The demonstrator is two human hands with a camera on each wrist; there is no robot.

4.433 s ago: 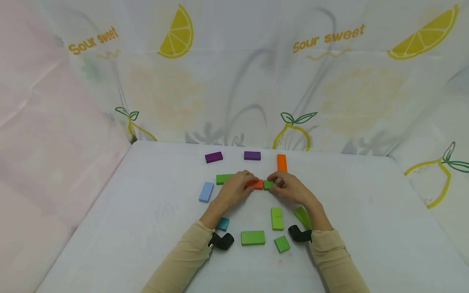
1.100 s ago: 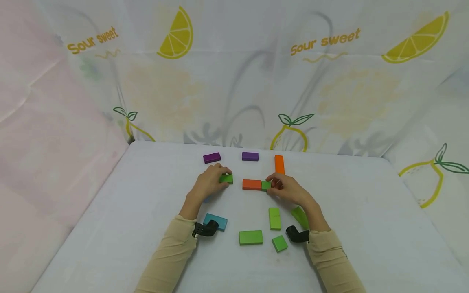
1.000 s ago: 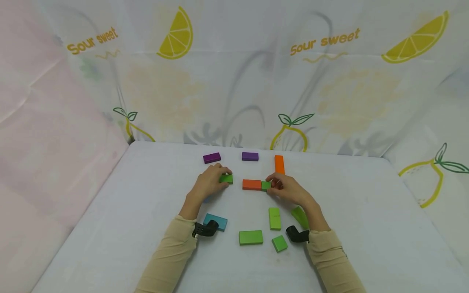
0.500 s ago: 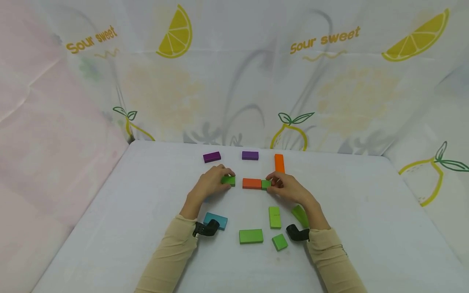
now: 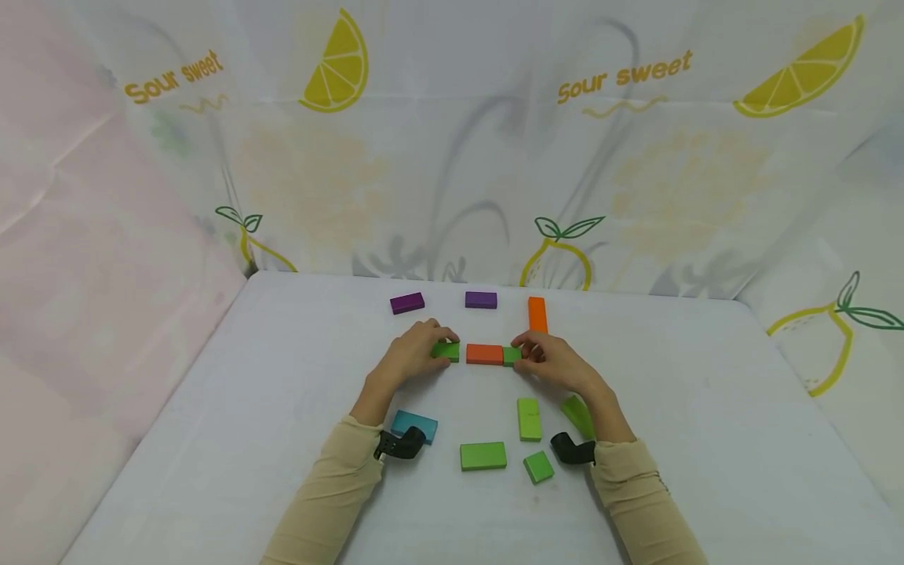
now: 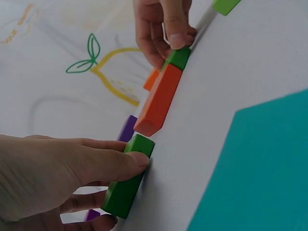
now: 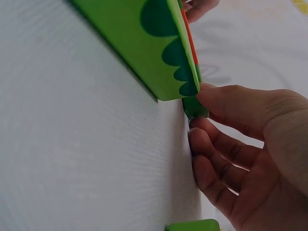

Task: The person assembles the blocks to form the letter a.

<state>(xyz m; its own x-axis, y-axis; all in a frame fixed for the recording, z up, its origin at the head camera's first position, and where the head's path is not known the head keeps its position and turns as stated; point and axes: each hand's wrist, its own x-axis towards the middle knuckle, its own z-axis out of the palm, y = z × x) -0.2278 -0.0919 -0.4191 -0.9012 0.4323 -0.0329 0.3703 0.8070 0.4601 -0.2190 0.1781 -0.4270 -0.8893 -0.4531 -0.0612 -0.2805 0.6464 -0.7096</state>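
My left hand pinches a long green block between thumb and fingers, low over the white table. A narrow gap separates that block's right end from an orange-red block, which lies lengthwise in line with it. Against the red block's other end sits a short green block. The thumb and fingers of my right hand pinch this short piece. In the right wrist view a lime block with dark green scallops looms close in front and partly covers the row.
Toward the back lie two purple blocks and an orange block. Nearer are a teal block beside the left wrist, a green rectangle, a green square and lime blocks. A printed cloth backs the table.
My left hand has left the orange-red block, taken hold of the long green block and slid it rightward, narrowing the gap. My right hand keeps its pinch on the short green block.
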